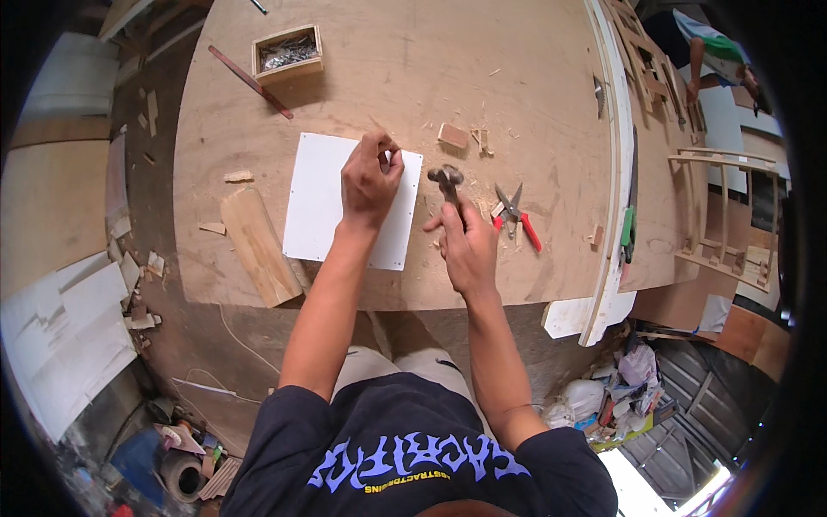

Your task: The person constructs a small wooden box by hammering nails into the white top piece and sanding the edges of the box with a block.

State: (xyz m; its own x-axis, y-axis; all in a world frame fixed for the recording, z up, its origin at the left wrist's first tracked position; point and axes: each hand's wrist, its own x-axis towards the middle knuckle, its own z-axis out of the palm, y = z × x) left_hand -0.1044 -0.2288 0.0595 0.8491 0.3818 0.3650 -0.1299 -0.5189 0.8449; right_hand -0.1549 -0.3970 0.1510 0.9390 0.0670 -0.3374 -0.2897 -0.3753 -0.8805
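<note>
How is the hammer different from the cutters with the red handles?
The hammer is held in the person's right hand, but the cutters lie on the table with no hand on them. The hammer has one chunky, blunt head, while the cutters have two pointed blades, spread apart. The hammer's handle is mostly hidden by the hand, but the cutters' red handles show plainly. Both have grey metal ends.
</note>
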